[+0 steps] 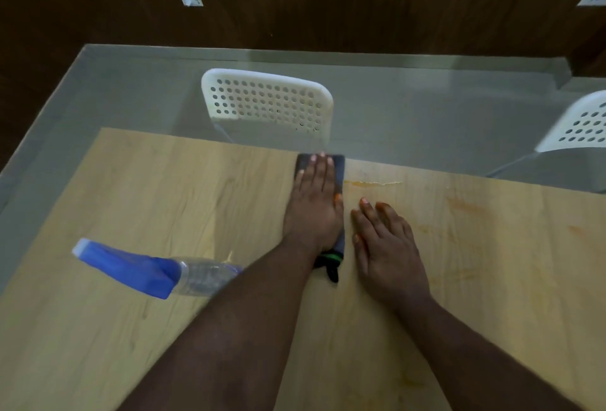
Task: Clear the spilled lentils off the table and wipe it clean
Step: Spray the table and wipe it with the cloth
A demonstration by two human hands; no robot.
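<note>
- At far edge of tabletop point(164, 181), my left hand point(314, 200) lies flat on the grey cloth point(339, 164), fingers straight, pressing down, not gripping; cloth reaches right to the far edge
- my right hand point(390, 253) rests just beside it, fingers relaxed and spread on the wood, holding nothing; some orange on the fingertips
- no loose lentils visible; what's left is orange staining point(465, 207) across the right side & a thin wet streak point(377, 183) just right of the cloth
- so I judge this as the wiping stage, prob. over halfway
- to do it well: keep palm pressure even; drag cloth in overlapping passes twd the stains; don't push mess off the far edge; refold to a fresh face once it colours
- spray bottle point(157, 269) lies on its side near my left forearm; handy for dried patches, w/ care not to knock it
- white chair point(267, 102) sits behind the tabletop
</note>
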